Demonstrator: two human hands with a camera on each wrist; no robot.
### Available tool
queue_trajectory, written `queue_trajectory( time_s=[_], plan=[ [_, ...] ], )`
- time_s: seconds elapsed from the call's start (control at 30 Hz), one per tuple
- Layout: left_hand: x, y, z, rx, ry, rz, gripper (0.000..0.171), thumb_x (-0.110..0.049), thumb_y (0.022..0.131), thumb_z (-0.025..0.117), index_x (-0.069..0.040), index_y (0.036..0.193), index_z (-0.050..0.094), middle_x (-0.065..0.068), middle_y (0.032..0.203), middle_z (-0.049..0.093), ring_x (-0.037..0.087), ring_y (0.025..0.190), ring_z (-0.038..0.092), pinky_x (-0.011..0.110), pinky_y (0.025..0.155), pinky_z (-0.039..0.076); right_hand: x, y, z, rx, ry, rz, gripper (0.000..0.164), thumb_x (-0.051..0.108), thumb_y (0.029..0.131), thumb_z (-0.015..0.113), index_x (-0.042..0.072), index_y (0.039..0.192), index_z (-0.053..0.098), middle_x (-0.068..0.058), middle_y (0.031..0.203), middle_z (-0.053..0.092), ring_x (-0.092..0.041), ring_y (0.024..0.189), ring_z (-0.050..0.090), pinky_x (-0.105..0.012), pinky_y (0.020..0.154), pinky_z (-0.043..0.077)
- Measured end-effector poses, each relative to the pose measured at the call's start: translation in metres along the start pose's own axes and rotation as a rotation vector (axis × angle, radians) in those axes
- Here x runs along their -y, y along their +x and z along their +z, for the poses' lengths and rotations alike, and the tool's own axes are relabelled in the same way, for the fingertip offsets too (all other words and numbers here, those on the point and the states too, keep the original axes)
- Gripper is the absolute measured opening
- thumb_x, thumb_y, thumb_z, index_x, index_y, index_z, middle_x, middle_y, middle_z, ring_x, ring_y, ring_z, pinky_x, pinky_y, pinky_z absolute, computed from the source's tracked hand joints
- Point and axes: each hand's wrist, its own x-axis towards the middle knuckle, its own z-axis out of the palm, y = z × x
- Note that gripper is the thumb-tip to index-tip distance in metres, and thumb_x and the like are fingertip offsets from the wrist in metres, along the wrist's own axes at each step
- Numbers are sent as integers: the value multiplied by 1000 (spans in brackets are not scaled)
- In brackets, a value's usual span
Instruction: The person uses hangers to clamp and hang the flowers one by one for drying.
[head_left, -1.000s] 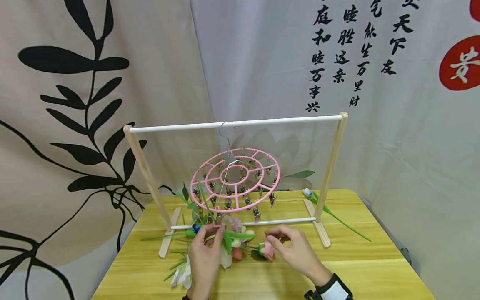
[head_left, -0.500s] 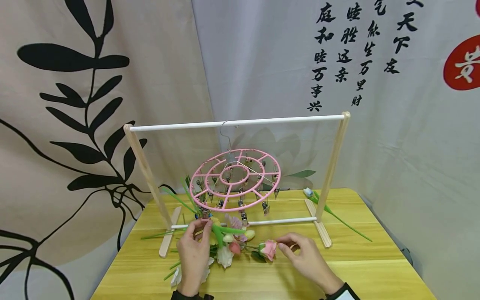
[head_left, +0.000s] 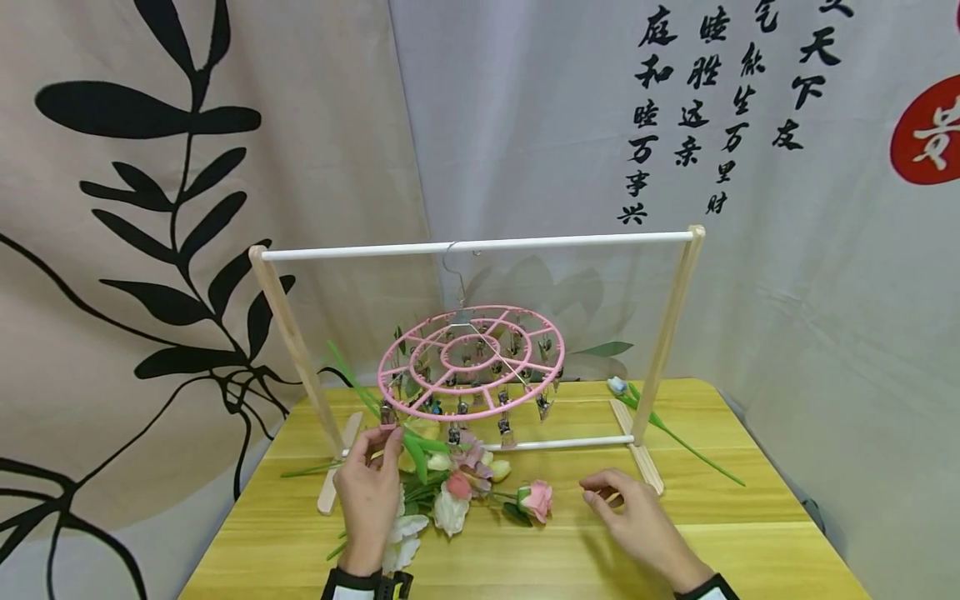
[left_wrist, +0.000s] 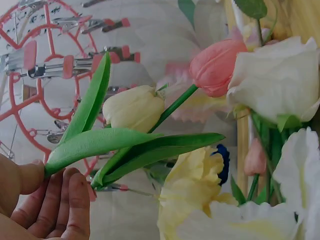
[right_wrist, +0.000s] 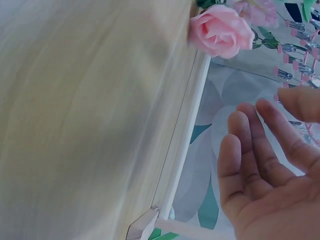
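Note:
My left hand (head_left: 367,492) pinches a tulip by the base of its green leaves (left_wrist: 105,142), right below a metal clip (head_left: 387,414) at the hanger's near left edge. Which bloom belongs to these leaves I cannot tell; a white tulip (left_wrist: 135,107) and a coral tulip (left_wrist: 217,67) show behind them. A green stem sticks up to the left above the hand. The round pink clip hanger (head_left: 450,417) hangs by its hook from a rack bar. Over the table's right part, my right hand (head_left: 633,512) holds nothing, fingers loosely bent, right of a pink rose (head_left: 537,500).
The rack has a white top bar (head_left: 555,243) and wooden legs with flat feet. Several artificial flowers, a white one (head_left: 450,510) among them, lie below the hanger. A blue-white tulip (head_left: 617,385) lies by the right leg. A printed curtain (head_left: 787,317) hangs behind the table.
The left hand has moved left with the tulip, and the hanger has turned, its clips shifting. My right hand has drawn away from the pink rose to the right.

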Motion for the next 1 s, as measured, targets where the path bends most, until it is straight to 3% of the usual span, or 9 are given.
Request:
queue_trajectory(
  time_s=[0.2, 0.37, 0.63, 0.87, 0.93, 1.0],
  plan=[
    [1, 10, -3, -22, -76, 10, 15, -11, 109, 84, 1, 119, 83, 19, 107, 85, 10, 87, 83, 12, 75, 65, -7, -2, -5, -15, -25, 35, 11, 15, 111, 82, 16, 121, 86, 5, 116, 85, 1, 99, 72, -23, 85, 64],
    [3, 18, -5, -50, -97, 32, 14, -10, 110, 84, 0, 118, 84, 19, 105, 84, 2, 88, 78, 10, 74, 63, -13, -4, -8, -16, -26, 51, 10, 15, 111, 82, 17, 120, 86, 11, 112, 84, 1, 97, 71, -22, 83, 63],
    [11, 27, -3, -60, -120, 45, 10, -7, 109, 84, 2, 114, 84, 22, 103, 84, 4, 85, 79, 11, 73, 64, -20, -10, -9, -22, -31, 73, 9, 14, 111, 82, 17, 118, 86, 11, 112, 84, 2, 98, 71, -22, 83, 64],
    [26, 25, -2, -20, -13, -12, 12, -9, 109, 84, 0, 116, 84, 21, 107, 87, -12, 89, 72, 5, 75, 58, -23, -12, -9, -26, -41, 68, 9, 14, 111, 82, 15, 118, 86, 9, 113, 85, 2, 97, 71, -21, 83, 65],
    [29, 23, -3, 0, 32, -31, 12, -12, 110, 84, -2, 117, 84, 19, 109, 88, -10, 92, 74, 3, 77, 56, -24, -13, -9, -30, -42, 75, 9, 14, 110, 83, 15, 119, 86, 9, 113, 85, 3, 97, 71, -21, 83, 65],
    [30, 21, -4, 22, 72, -48, 14, -16, 111, 83, -4, 117, 84, 18, 112, 88, 1, 97, 80, 2, 79, 55, -26, -13, -9, -32, -45, 90, 9, 14, 110, 82, 15, 119, 86, 9, 113, 85, 3, 97, 71, -21, 83, 65]
  ],
)
